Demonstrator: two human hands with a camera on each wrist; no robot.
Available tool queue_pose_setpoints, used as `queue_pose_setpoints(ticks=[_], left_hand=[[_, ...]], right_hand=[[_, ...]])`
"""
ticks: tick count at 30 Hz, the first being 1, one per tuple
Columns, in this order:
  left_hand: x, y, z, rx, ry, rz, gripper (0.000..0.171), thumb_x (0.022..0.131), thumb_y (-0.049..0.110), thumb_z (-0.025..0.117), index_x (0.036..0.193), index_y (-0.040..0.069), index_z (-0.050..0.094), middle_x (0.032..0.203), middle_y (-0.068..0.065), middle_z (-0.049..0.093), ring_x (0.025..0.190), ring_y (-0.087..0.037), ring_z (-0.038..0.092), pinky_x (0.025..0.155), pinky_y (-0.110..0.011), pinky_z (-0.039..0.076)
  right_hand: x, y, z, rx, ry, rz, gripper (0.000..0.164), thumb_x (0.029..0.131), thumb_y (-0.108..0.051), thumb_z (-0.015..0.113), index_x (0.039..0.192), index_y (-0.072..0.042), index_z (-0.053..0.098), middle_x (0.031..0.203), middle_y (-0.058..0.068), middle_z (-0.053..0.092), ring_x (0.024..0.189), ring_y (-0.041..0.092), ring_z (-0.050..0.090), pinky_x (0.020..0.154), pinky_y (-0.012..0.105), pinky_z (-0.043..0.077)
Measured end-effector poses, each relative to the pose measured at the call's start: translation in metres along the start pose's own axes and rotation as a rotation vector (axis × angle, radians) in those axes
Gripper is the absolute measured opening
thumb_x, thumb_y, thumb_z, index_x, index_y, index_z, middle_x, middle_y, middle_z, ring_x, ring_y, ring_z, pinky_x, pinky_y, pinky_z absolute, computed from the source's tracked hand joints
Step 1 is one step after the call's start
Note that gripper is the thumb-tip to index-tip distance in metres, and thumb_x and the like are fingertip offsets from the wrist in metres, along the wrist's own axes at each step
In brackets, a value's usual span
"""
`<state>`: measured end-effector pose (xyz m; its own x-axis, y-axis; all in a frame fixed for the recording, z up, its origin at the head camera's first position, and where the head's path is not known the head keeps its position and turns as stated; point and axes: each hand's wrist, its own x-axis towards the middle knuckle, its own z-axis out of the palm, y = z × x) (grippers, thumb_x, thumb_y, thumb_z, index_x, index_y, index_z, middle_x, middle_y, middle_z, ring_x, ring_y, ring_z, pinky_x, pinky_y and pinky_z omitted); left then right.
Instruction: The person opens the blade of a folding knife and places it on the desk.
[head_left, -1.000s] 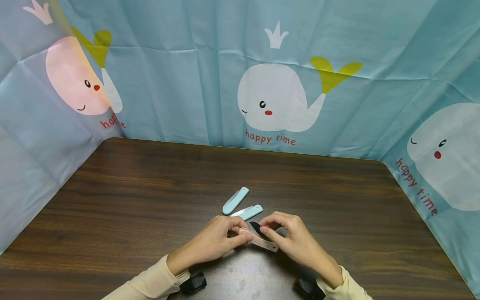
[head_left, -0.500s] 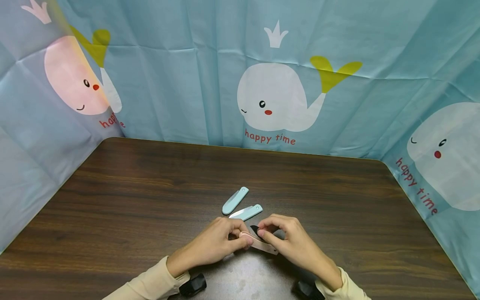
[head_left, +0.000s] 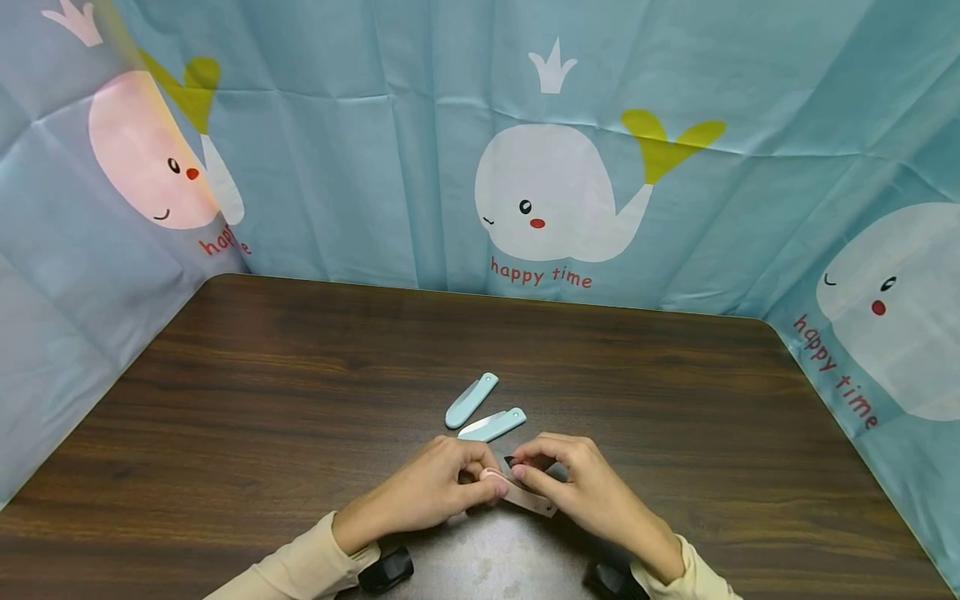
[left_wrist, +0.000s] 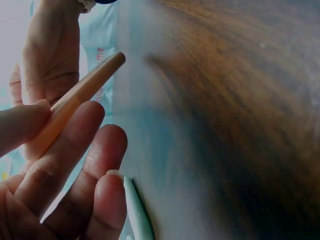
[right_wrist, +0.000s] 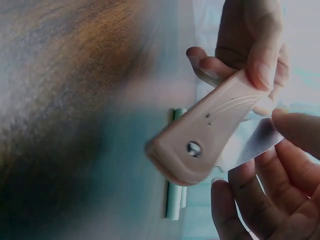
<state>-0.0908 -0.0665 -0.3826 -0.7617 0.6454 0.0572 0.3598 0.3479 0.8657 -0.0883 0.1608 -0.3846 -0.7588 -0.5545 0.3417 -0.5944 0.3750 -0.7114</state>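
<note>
Since the first of the earlier head views, the pink handle (head_left: 527,497) has dipped a little toward me, my right hand (head_left: 592,490) has come slightly down with it, and less of the blade (right_wrist: 257,142) now shows past my fingertips; the two blue knives lie where they did.

My left hand (head_left: 437,483) pinches the handle's far end from the rivet, thumb on one face and fingers on the other. My right hand pinches the blade between thumb and finger, its other fingers loosely bent. From my left palm the handle lies at three o'clock, from my right at nine, held up off the table (head_left: 315,392) between them.

The relation that counts, I judge, is blade against handle. Seen from above, the handle's long axis runs from ten o'clock, in my left grip, to four, where the rivet (right_wrist: 194,149) sits near my right hand. The blade stands partly out on the twelve-o'clock side; its exact angle I cannot tell, as my fingers cover it. My right hand is nearer to it.

Beyond, toward eleven, lie the nearer blue knife (head_left: 492,427) and the farther blue knife (head_left: 468,407).
</note>
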Motion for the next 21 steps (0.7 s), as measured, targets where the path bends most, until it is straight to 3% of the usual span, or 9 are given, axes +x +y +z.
queue_pose_setpoints(ticks=[13,21], left_hand=[[0.0,-0.002,-0.002,-0.004,-0.008,0.04,0.012,0.094,0.024,0.068,0.086,0.016,0.067,0.068,-0.002,0.07,0.056,0.008,0.045,0.052,-0.014,0.038],[0.002,-0.003,-0.01,-0.04,0.044,0.007,0.012,0.095,0.022,0.067,0.086,0.015,0.066,0.066,-0.005,0.067,0.055,0.004,0.05,0.049,-0.016,0.04]], right_hand=[[0.001,0.001,-0.004,-0.019,0.041,-0.08,0.004,0.091,-0.008,0.07,0.093,-0.007,0.074,0.083,-0.002,0.074,0.075,-0.001,0.064,0.067,0.02,0.054],[0.001,0.004,-0.019,-0.015,0.1,0.042,0.006,0.088,-0.002,0.072,0.092,-0.007,0.071,0.083,0.0,0.075,0.074,-0.002,0.064,0.066,0.023,0.055]])
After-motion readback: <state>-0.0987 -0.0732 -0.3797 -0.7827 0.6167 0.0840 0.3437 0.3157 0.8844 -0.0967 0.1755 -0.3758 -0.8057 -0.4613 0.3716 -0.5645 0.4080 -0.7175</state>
